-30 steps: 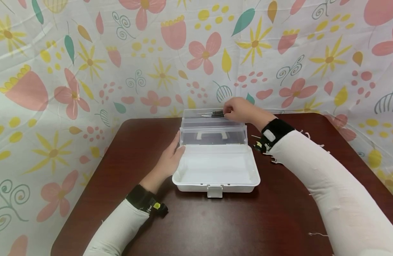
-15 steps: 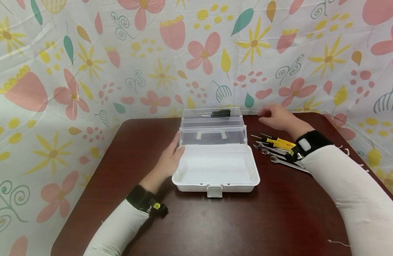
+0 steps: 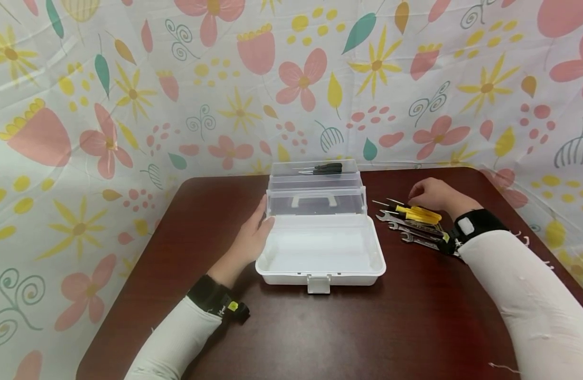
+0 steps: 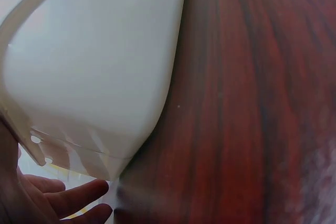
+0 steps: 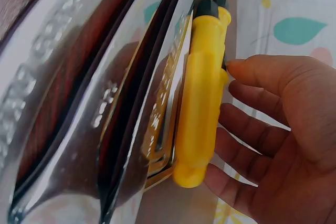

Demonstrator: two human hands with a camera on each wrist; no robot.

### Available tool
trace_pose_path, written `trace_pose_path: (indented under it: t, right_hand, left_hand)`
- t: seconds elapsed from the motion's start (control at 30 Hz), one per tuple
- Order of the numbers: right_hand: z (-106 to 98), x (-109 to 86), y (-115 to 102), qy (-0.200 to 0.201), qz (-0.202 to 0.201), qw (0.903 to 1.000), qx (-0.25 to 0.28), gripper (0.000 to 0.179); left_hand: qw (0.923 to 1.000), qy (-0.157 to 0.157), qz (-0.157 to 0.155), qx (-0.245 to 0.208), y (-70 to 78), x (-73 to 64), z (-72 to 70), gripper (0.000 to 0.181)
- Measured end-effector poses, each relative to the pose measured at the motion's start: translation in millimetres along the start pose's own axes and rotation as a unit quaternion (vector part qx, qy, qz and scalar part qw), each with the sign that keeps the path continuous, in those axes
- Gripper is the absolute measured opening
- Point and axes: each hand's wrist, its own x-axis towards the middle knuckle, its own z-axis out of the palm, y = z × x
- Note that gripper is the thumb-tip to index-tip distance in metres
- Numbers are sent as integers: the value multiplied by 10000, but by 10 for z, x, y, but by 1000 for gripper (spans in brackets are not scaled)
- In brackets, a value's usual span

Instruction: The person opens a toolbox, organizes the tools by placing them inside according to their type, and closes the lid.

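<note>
A white toolbox (image 3: 320, 250) stands with its clear lid (image 3: 315, 200) raised. My left hand (image 3: 251, 235) rests at its left side, thumb at the rim; in the left wrist view, loosely extended fingers (image 4: 79, 198) lie by a corner of the box. My right hand (image 3: 436, 194) is over the tools on the right. In the right wrist view its bent fingers (image 5: 257, 124) and thumb lie along one side of a yellow-handled screwdriver (image 5: 199, 98), apparently touching it. Another yellow-handled screwdriver is partly hidden behind. Several wrenches (image 3: 410, 228) lie beside them.
Dark-handled small screwdrivers (image 3: 322, 169) lie in the clear upper part of the box at the back. The white box's latch (image 3: 318, 285) hangs at the front. A floral cloth (image 3: 177, 95) hangs behind the dark red table (image 3: 291, 338).
My right hand has left the dark-handled screwdrivers in the upper part of the box. It has moved right and down to the yellow-handled screwdrivers. My left hand has stayed put.
</note>
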Motion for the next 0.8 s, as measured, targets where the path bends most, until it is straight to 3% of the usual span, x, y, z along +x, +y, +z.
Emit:
trace_pose_path:
  t: [0.8]
  right_hand:
    - [57, -160, 214, -28, 191, 9989, 434, 40]
  left_hand:
    - [10000, -19, -24, 11, 8, -2, 0, 62]
